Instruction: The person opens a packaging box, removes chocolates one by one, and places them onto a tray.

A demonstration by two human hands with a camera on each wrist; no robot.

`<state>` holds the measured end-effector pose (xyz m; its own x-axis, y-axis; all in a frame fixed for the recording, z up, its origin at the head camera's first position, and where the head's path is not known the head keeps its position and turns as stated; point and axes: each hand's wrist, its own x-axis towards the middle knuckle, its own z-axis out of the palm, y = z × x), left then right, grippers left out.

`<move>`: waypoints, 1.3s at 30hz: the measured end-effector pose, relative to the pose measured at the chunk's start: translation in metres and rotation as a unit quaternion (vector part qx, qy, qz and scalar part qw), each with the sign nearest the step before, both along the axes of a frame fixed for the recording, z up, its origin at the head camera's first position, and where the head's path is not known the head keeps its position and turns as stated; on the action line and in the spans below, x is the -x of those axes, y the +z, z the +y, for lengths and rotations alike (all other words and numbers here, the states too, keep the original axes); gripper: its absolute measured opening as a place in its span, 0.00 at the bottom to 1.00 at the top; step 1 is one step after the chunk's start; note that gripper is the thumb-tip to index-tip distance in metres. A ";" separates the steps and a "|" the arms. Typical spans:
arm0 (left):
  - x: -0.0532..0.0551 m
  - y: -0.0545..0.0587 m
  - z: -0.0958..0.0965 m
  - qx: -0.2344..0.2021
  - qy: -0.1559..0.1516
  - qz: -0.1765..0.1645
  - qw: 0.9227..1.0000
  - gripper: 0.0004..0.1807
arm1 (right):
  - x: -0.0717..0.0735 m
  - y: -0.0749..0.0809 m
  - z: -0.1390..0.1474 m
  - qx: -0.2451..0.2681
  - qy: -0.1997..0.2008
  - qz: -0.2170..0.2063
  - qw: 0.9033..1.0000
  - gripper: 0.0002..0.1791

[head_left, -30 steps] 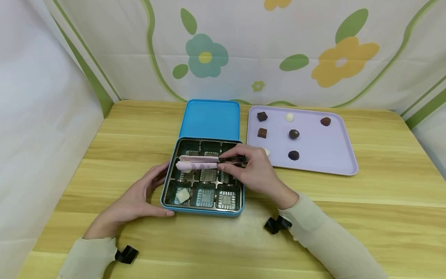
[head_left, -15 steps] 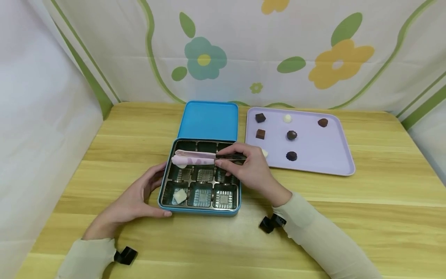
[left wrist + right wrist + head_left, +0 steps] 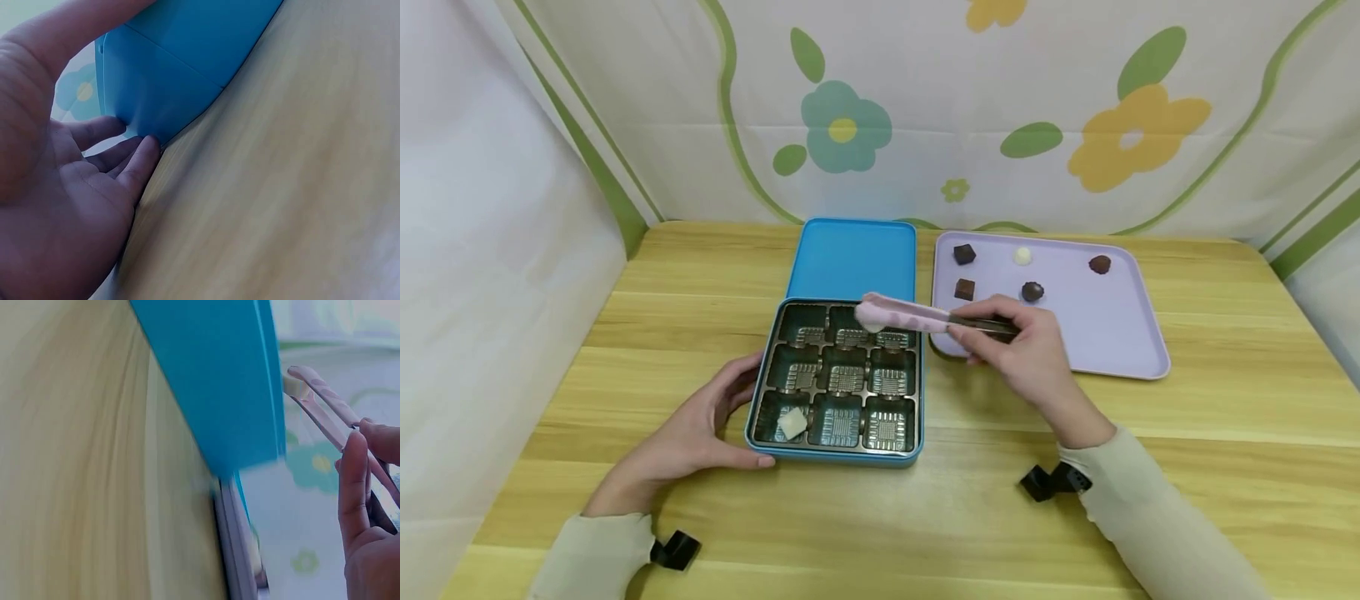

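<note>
My left hand holds the near left corner of the blue tin, thumb along the front and fingers against the left side. My right hand grips pink-tipped tongs above the tin's far right part. Between the tong tips sits a white chocolate, clear of the tin. The tin's dark liner has square compartments; another white chocolate lies in the near left one. To the right, the lilac tray carries several dark and white chocolates; my right hand hides part of it.
The blue lid lies behind the tin, touching or close to its far edge. On the tray are a dark pentagonal chocolate, a brown square one and a white one. A patterned curtain stands behind the wooden table.
The tongs have moved from over the left compartments to the right and rear, the white chocolate between their tips. My right hand now covers part of the tray. My left hand stays put.
</note>
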<state>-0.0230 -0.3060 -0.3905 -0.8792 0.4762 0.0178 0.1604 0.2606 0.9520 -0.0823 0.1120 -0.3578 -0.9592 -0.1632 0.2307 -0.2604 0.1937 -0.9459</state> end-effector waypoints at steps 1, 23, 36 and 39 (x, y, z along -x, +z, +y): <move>0.000 0.000 0.000 0.000 0.000 -0.001 1.000 0.65 | 0.000 -0.001 0.008 -0.003 -0.013 -0.001 1.000 0.11; 0.002 -0.002 -0.001 0.006 0.001 0.002 1.000 0.66 | -0.005 -0.019 0.163 0.145 -0.243 -0.063 0.957 0.11; 0.002 0.001 0.000 0.008 0.002 -0.005 1.000 0.66 | -0.007 -0.026 0.210 0.242 -0.281 -0.143 0.918 0.09; 0.001 0.002 0.000 0.006 0.002 -0.005 1.000 0.66 | -0.005 -0.027 0.211 0.237 -0.282 -0.173 0.913 0.10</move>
<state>-0.0242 -0.3058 -0.3886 -0.8810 0.4732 0.0034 0.1505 0.2733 0.9501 -0.0769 0.3235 -0.3852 -0.8886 0.4194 -0.1854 0.0847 -0.2471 -0.9653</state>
